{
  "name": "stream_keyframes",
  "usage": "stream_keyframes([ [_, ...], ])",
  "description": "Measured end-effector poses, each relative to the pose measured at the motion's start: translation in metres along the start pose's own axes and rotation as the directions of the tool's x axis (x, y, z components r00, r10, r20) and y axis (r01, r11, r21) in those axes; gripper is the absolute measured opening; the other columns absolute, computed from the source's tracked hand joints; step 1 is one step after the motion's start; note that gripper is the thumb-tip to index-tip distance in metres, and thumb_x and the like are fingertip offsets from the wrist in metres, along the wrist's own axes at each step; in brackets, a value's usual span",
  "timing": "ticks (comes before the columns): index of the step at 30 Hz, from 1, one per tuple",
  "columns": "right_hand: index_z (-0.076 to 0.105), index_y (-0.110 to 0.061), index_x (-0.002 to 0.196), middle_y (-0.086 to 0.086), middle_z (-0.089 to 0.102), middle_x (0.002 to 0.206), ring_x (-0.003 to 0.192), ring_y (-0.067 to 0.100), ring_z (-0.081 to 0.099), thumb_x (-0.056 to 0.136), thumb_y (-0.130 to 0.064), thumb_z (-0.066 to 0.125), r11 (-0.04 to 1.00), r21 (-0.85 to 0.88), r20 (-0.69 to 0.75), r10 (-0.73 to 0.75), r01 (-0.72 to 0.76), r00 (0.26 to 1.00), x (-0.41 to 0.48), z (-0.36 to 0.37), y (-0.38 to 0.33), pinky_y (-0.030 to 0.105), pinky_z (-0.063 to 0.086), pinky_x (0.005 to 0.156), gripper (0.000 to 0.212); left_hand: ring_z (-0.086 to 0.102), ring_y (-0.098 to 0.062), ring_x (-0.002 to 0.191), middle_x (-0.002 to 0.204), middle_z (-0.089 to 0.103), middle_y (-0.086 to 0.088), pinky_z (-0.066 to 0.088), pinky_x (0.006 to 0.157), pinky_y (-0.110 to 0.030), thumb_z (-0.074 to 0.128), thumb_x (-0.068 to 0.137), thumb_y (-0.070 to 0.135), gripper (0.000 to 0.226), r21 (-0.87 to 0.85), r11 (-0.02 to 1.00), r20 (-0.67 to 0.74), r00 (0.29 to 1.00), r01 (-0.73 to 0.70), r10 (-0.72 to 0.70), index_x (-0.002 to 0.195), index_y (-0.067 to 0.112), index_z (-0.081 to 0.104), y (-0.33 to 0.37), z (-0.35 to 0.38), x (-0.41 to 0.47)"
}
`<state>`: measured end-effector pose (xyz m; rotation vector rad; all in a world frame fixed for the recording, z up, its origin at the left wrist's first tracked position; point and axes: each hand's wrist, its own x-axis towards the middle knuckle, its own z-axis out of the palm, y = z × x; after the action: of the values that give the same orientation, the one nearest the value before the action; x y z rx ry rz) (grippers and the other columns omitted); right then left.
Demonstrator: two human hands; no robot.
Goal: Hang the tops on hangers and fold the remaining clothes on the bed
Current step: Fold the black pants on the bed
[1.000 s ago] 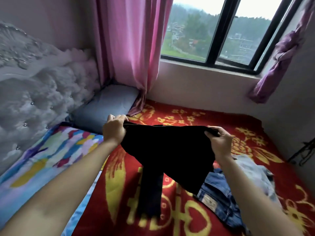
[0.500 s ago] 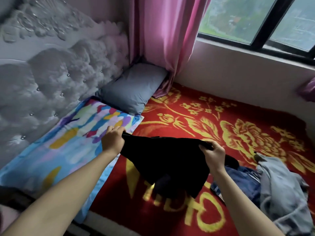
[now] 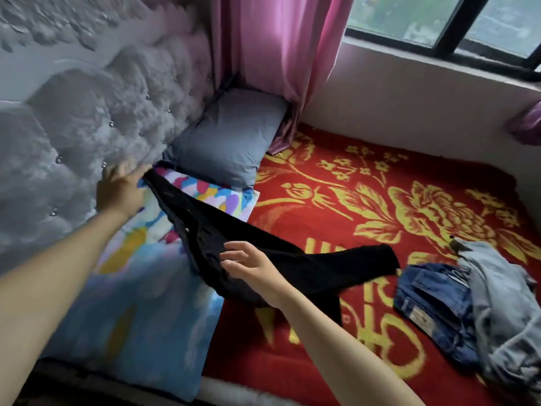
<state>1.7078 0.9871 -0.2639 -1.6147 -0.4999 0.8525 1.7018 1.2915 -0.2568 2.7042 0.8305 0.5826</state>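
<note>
At the left of the head view, beside the tufted grey headboard, the left hand reaches out with its fingers at one end of the black garment. Motion blur hides whether they pinch the cloth or only touch it. The right hand is spread, fingers straight and apart, resting on or just over the middle of the garment and gripping nothing.

Half a second ago both hands pinched the garment's top edge and held it up over the red blanket, so that it hung as a wide panel. Now it is pulled out long and slanted. Its upper end lies on the colourful pillow near the headboard, its middle crosses the pillow's edge, and its far end rests on the blanket just short of the folded denim jeans. The right hand has let go of the edge.

A pale grey-blue garment lies crumpled against the right side of the jeans, as before. The grey pillow sits in the corner under the pink curtain.
</note>
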Motion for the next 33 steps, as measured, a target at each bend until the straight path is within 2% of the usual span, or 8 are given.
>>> stream_keyframes([
  [5, 0.055, -0.017, 0.116, 0.002, 0.059, 0.1, 0.096, 0.019, 0.058, 0.094, -0.017, 0.053, 0.957, -0.039, -0.227, 0.272, -0.288, 0.935, 0.021, -0.027, 0.045, 0.021, 0.045, 0.074, 0.022, 0.045, -0.048, 0.11, 0.126, 0.052, -0.027, 0.039, 0.094, -0.052, 0.042, 0.075, 0.011, 0.056, 0.012, 1.0, 0.171, 0.985, -0.01, 0.008, 0.129, 0.006, 0.056, -0.02, 0.047, -0.037],
  [10, 0.059, -0.013, 0.112, 0.006, 0.062, 0.097, 0.083, 0.017, 0.057, 0.093, -0.019, 0.053, 0.846, -0.116, -0.425, 0.431, -0.52, 0.796, 0.002, -0.086, 0.107, 0.024, 0.042, 0.064, 0.021, 0.03, -0.03, 0.131, 0.146, 0.036, -0.008, 0.034, 0.102, -0.039, 0.056, 0.088, 0.015, 0.062, 0.017, 0.999, 0.481, 0.876, -0.038, 0.025, 0.145, 0.023, 0.033, 0.013, 0.104, -0.092],
  [14, 0.06, -0.017, 0.099, 0.003, 0.061, 0.096, 0.084, 0.015, 0.055, 0.09, -0.018, 0.054, 0.791, -0.102, -0.483, 0.491, -0.604, 0.725, -0.013, -0.123, 0.147, 0.026, 0.042, 0.071, 0.01, 0.028, -0.023, 0.133, 0.147, 0.033, -0.001, 0.033, 0.103, -0.033, 0.054, 0.09, 0.023, 0.063, 0.042, 0.993, 0.603, 0.795, -0.112, 0.065, 0.147, 0.026, 0.027, 0.048, 0.143, -0.123],
  [23, 0.058, -0.009, 0.097, 0.009, 0.061, 0.096, 0.089, 0.023, 0.058, 0.09, -0.011, 0.054, 0.701, 0.004, -0.605, 0.57, -0.713, 0.557, -0.028, -0.223, 0.234, 0.038, 0.048, 0.083, 0.008, 0.025, -0.018, 0.136, 0.149, 0.029, 0.001, 0.028, 0.106, -0.03, 0.05, 0.093, 0.027, 0.061, 0.021, 0.977, 0.734, 0.667, -0.21, 0.128, 0.148, 0.026, 0.023, 0.148, 0.241, -0.169],
  [27, 0.053, -0.003, 0.113, 0.004, 0.062, 0.089, 0.064, 0.015, 0.057, 0.092, -0.018, 0.056, 0.653, 0.038, -0.579, 0.632, -0.757, 0.515, -0.029, -0.239, 0.268, 0.028, 0.05, 0.059, 0.025, 0.026, -0.019, 0.137, 0.149, 0.03, 0.0, 0.03, 0.106, -0.031, 0.052, 0.092, 0.028, 0.063, 0.02, 0.976, 0.777, 0.617, -0.219, 0.123, 0.148, 0.026, 0.024, 0.173, 0.272, -0.195],
  [28, 0.051, -0.002, 0.118, 0.003, 0.061, 0.092, 0.067, 0.014, 0.057, 0.092, -0.019, 0.055, 0.618, 0.039, -0.551, 0.669, -0.785, 0.499, -0.025, -0.267, 0.307, 0.024, 0.047, 0.056, 0.031, 0.026, -0.019, 0.137, 0.149, 0.03, -0.001, 0.03, 0.106, -0.032, 0.052, 0.092, 0.029, 0.063, 0.034, 0.976, 0.804, 0.586, -0.217, 0.102, 0.148, 0.026, 0.024, 0.192, 0.315, -0.208],
  [31, 0.044, -0.002, 0.13, 0.011, 0.055, 0.124, 0.107, 0.025, 0.056, 0.092, -0.025, 0.057, 0.614, 0.032, -0.565, 0.662, -0.788, 0.492, -0.018, -0.289, 0.321, 0.026, 0.043, 0.077, 0.046, 0.02, -0.018, 0.139, 0.152, 0.022, 0.001, 0.027, 0.108, -0.03, 0.05, 0.093, 0.036, 0.065, 0.091, 0.958, 0.834, 0.547, -0.273, 0.077, 0.149, 0.029, 0.017, 0.207, 0.332, -0.221],
  [33, 0.043, -0.004, 0.132, 0.015, 0.054, 0.126, 0.109, 0.028, 0.053, 0.091, -0.029, 0.058, 0.626, 0.078, -0.605, 0.648, -0.776, 0.462, -0.002, -0.317, 0.337, 0.031, 0.043, 0.083, 0.05, 0.017, -0.02, 0.14, 0.154, 0.016, -0.002, 0.025, 0.109, -0.031, 0.05, 0.092, 0.04, 0.069, 0.15, 0.933, 0.841, 0.538, -0.328, 0.053, 0.149, 0.029, 0.012, 0.214, 0.36, -0.222],
])
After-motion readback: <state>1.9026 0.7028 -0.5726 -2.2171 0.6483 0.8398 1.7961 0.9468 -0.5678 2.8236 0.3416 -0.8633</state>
